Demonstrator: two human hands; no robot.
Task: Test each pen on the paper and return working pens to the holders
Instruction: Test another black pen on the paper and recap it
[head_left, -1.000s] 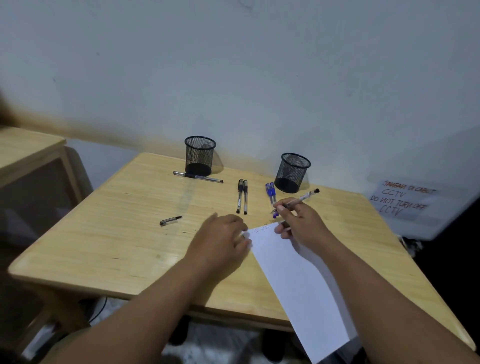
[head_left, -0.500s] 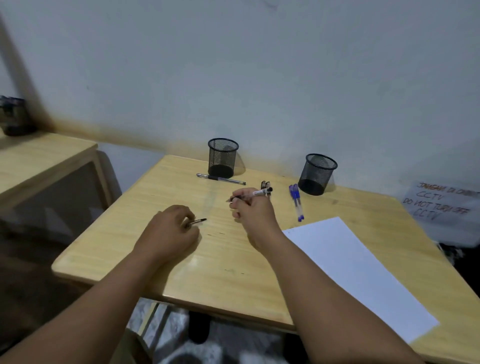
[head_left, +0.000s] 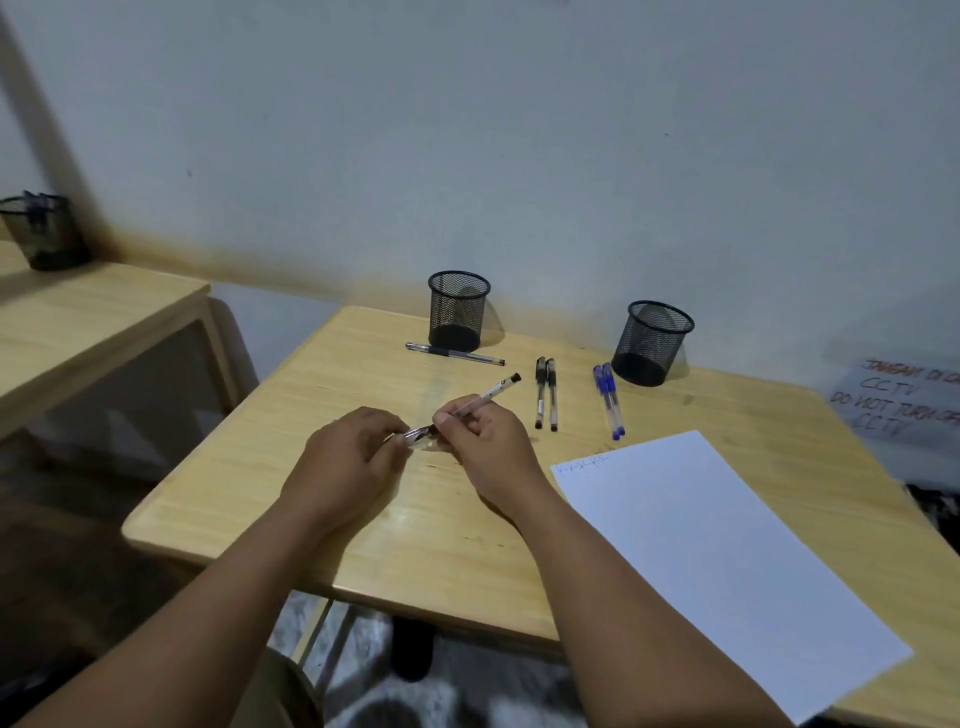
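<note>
Pen (head_left: 480, 399) up between both hands over the table (head_left: 249, 467) — right hand (head_left: 485, 441) pinches the barrel, left hand (head_left: 345, 460) curls round a cap (head_left: 420, 432) at the tip. Paper (head_left: 717, 561) lies just right. Left holder (head_left: 458, 310) and right holder (head_left: 653, 342) — both look bare inside; five pens lie near them.

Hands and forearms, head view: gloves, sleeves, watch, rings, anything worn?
Nothing worn that shows. The left hand and right hand are bare, with no gloves and no rings visible. Both forearms are bare to the frame edge: no sleeves, watch, bands or markings.
</note>
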